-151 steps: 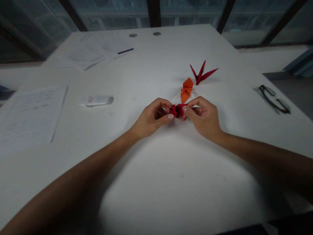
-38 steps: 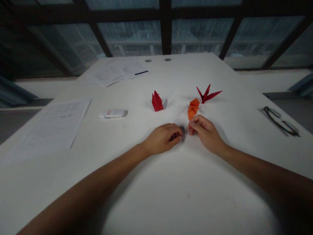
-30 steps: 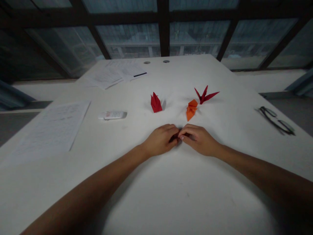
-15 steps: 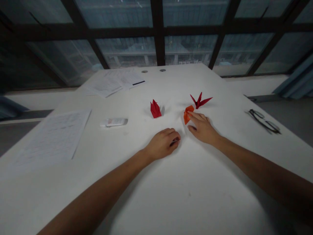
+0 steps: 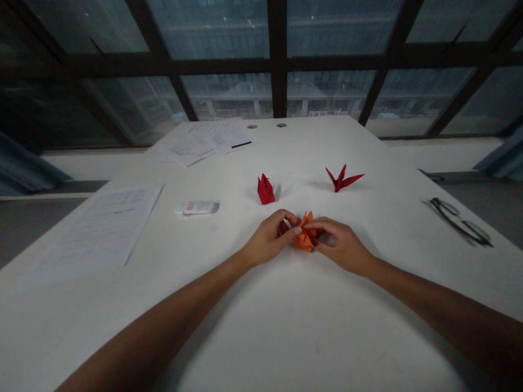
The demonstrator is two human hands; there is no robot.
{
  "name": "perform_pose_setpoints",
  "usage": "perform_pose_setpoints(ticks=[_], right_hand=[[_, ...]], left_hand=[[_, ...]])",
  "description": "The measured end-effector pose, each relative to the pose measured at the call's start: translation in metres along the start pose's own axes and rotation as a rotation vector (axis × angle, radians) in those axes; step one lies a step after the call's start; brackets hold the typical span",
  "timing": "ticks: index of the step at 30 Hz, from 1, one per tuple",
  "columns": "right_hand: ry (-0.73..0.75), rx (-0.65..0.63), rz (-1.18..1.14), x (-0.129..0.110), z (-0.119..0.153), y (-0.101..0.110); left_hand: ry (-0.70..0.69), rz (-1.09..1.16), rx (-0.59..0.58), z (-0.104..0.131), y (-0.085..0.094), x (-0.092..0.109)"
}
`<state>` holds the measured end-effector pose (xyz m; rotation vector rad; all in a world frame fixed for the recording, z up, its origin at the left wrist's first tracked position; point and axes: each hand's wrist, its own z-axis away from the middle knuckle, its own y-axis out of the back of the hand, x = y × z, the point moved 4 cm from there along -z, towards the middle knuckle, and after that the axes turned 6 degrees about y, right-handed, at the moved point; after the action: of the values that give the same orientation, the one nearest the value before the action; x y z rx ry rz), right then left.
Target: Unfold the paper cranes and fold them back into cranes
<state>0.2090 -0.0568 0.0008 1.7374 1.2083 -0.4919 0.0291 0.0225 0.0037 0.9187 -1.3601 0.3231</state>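
Head view: orange paper figure points far, long axis near to far, creased; left hand and right hand pinch it.

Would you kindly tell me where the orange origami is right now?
In the head view, the orange origami is just right of centre, between the left hand and right hand, both touching it.

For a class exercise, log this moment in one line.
left hand: holds orange origami; right hand: holds it; beyond: left red origami, right red origami
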Motion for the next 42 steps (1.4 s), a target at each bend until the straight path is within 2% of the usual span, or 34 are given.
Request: perform_pose_setpoints(ticks=[3, 10, 16, 22, 28, 31, 35, 38, 42], right_hand=[[0.034, -0.001, 0.075, -0.005, 0.001, -0.001], [-0.072, 0.053, 0.06, -0.001, 0.008, -0.002], [-0.058, 0.114, 0.144, -0.006, 0.01, 0.005], [-0.176, 0.023, 0.073, -0.001, 0.007, 0.003], [-0.246, -0.051, 0.045, 0.001, 0.005, 0.001], [-0.232, -0.068, 0.063, -0.003, 0.004, 0.002], [-0.252, 0.007, 0.036, -0.002, 0.004, 0.006], [-0.261, 0.055, -0.011, 0.001, 0.004, 0.008], [-0.257, 0.057, -0.035, 0.004, 0.005, 0.009]], left_hand=[[-0.016, -0.043, -0.079, 0.002, -0.003, 0.003], [0.038, -0.049, -0.072, 0.003, -0.004, 0.0], [0.089, 0.141, -0.038, 0.001, -0.003, -0.004], [0.072, 0.308, 0.023, -0.004, 0.004, -0.012], [0.022, 0.114, -0.118, 0.004, -0.001, -0.001], [-0.017, 0.096, -0.084, 0.004, 0.0, 0.002], [0.009, 0.104, 0.0, 0.001, 0.004, -0.004], [0.009, 0.115, 0.016, 0.0, 0.006, -0.006], [0.007, 0.125, 0.01, 0.0, 0.005, -0.006]])
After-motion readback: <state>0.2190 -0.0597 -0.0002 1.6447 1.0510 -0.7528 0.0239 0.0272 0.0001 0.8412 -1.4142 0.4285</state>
